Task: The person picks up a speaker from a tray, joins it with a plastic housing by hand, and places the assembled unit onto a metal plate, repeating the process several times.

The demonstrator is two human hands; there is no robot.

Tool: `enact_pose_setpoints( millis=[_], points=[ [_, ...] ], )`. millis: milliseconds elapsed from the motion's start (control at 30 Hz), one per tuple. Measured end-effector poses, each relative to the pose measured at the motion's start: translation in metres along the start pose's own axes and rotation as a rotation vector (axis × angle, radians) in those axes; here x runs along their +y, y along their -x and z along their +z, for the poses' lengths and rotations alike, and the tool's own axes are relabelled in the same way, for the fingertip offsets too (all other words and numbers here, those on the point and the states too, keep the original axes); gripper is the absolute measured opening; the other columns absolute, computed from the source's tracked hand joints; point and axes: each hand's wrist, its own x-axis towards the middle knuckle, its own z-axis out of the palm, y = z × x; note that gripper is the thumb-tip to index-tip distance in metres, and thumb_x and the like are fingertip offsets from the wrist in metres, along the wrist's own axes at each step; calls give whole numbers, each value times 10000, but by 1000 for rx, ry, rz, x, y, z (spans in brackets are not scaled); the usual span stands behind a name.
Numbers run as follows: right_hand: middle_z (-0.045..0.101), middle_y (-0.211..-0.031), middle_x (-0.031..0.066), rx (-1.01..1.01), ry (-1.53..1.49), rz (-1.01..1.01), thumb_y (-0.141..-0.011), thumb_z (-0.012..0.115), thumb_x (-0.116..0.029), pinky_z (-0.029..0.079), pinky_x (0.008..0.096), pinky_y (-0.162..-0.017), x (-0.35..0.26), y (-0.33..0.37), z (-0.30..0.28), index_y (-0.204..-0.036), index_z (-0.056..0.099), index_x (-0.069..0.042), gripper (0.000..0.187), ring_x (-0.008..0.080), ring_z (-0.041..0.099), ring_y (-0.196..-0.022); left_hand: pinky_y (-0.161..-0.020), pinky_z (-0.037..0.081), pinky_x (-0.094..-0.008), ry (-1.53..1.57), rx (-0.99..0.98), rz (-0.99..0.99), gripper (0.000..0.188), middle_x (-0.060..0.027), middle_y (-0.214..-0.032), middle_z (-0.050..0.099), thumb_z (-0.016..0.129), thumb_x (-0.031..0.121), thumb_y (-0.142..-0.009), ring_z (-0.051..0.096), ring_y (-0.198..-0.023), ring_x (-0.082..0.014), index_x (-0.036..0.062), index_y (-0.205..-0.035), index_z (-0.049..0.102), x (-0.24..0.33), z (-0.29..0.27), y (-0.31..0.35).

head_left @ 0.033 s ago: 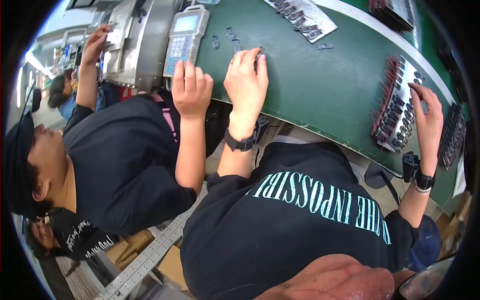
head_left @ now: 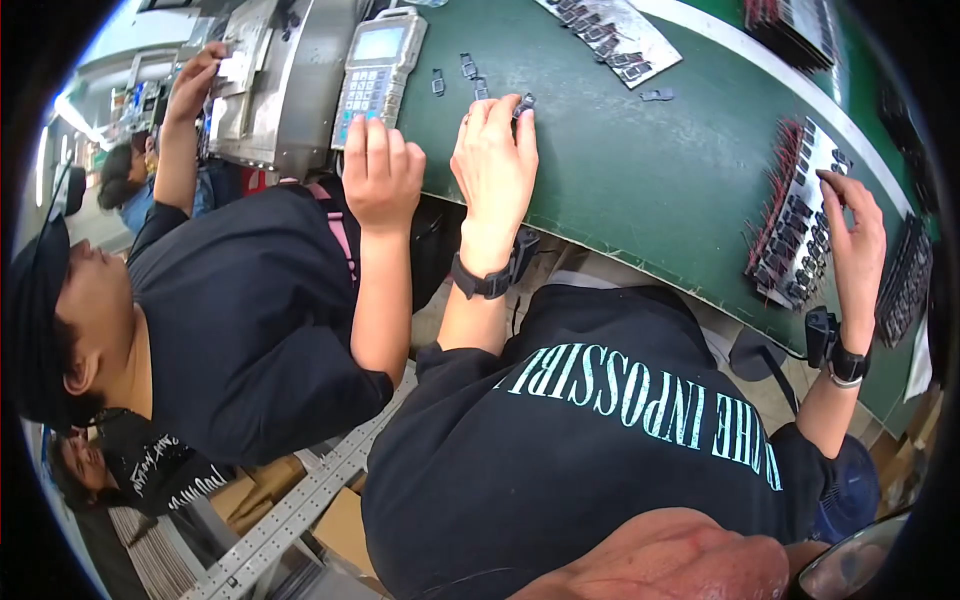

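Note:
My left hand (head_left: 497,165) is over the green table, its thumb and forefinger closed on a small black plastic part (head_left: 526,103). Just beyond its fingers lie a few similar small dark frames (head_left: 468,66). My right hand (head_left: 857,225) is at the right side, fingertips drawn together at the edge of a white board (head_left: 822,150) that carries rows of black parts with thin red wires (head_left: 772,208) along one side. Whether anything tiny sits between those right fingertips is too small to make out.
A co-worker sits at my left, one hand (head_left: 382,175) beside a grey handheld keypad unit (head_left: 378,75), the other at a metal machine (head_left: 295,85). A second white board (head_left: 655,55) with black parts lies at the back. Stacked wired boards (head_left: 905,265) stand far right.
The view has shifted very slightly. The black part in my left fingers shows a little more. Both my hands stay in nearly the same places.

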Motion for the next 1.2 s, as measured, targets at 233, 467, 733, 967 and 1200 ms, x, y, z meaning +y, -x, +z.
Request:
enact_pose_setpoints(
  millis=[233, 467, 733, 967, 1200],
  points=[
    [689, -1038, 115, -1, 177, -73, -932, 655, -142, 472, 350, -893, 14, 2, 5, -1062, 708, -41, 173, 286, 638, -994, -794, 533, -418, -172, -56, 145, 167, -99, -951, 667, 721, 144, -836, 646, -920, -316, 60, -980, 709, -3, 1, -2],
    [671, -941, 85, 59, 112, -110, -876, 686, -123, 474, 371, -834, 18, 12, 11, -977, 708, -52, 125, 298, 628, -918, -750, 555, -336, 279, -182, -28, 200, -77, -961, 680, 722, 118, -873, 681, -920, -210, 41, -1054, 691, 43, 10, 9],
    [645, -911, 88, 112, 170, -205, -850, 696, -88, 480, 387, -807, 17, -2, 25, -976, 681, -51, 132, 310, 612, -877, -772, 546, -246, 988, -494, -199, 246, -34, -989, 646, 690, 73, -924, 670, -881, -124, -10, -1155, 676, 109, 42, 22],
    [635, -933, 102, -22, 96, -178, -860, 679, -66, 489, 365, -788, 16, -5, 20, -1081, 646, -49, 224, 273, 609, -852, -799, 545, -235, 1154, -633, -202, 325, -54, -1011, 667, 678, 36, -927, 675, -854, -123, 4, -1250, 656, 118, 48, 30],
    [667, -1002, 52, -47, -499, 167, -918, 652, -42, 504, 299, -798, -15, 6, 0, -1149, 637, -9, 234, 126, 622, -909, -806, 553, -235, 1148, -611, -245, 298, -77, -979, 725, 704, 21, -902, 689, -886, -118, -3, -1198, 680, 123, 39, 30]
  ],
)
